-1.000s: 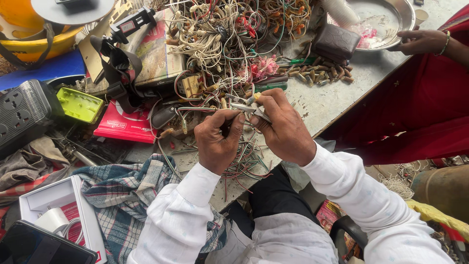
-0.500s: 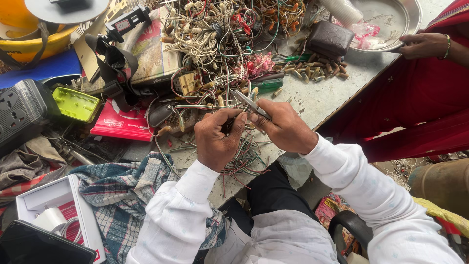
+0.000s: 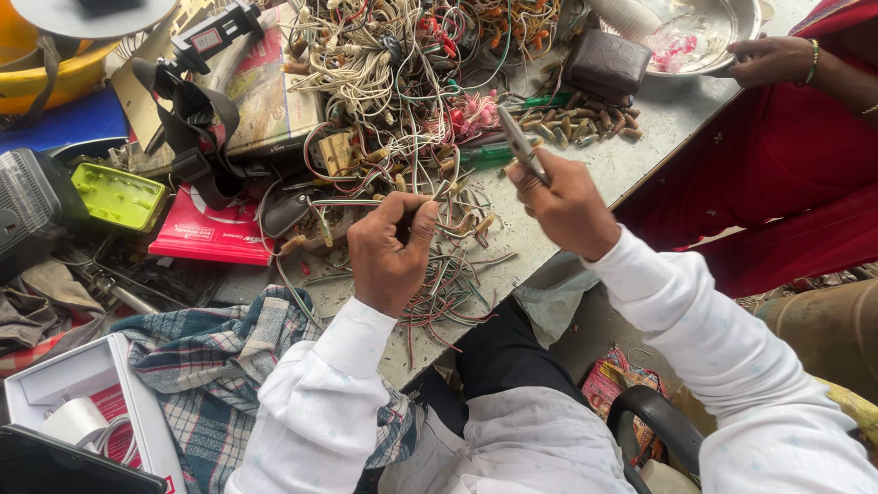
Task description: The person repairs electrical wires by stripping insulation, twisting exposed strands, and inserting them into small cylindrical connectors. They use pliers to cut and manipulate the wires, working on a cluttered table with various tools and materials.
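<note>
A cluttered grey tabletop (image 3: 640, 155) serves as the work surface, covered for the most part with wire and small parts.

The thin light-coloured insulated wire (image 3: 361, 202) runs roughly level over the tabletop's near-middle, from the heap at the left into the left hand (image 3: 389, 252). That hand's fingers are closed, pinching the wire's end between thumb and forefinger. The wire appears light, limp and easily kinked; in my judgement it is best held close to the worked end, as here, since any longer free length would flop and tangle in the heap.

The right hand (image 3: 567, 206) is raised just to the right, well apart from the left, its fingers closed around the small metal pliers-type hand tool (image 3: 519, 144), whose tip points up and away. Whether the tool's tip is open cannot be told. The tool looks stiff and hard, and secure in a full-hand hold.

Beneath and beyond the hands lies a tangled mass of white, red and green wires (image 3: 393, 73). A green-handled screwdriver (image 3: 489, 154) lies just beyond the tool. A row of small brown cylindrical parts (image 3: 576, 123) sits near a dark brown leather wallet (image 3: 605, 64). A red booklet (image 3: 210, 233) and a lime-green plastic tray (image 3: 119, 195) lie at the left. Another person's hand (image 3: 773, 59) rests at a round metal dish (image 3: 722, 37), upper right.
</note>
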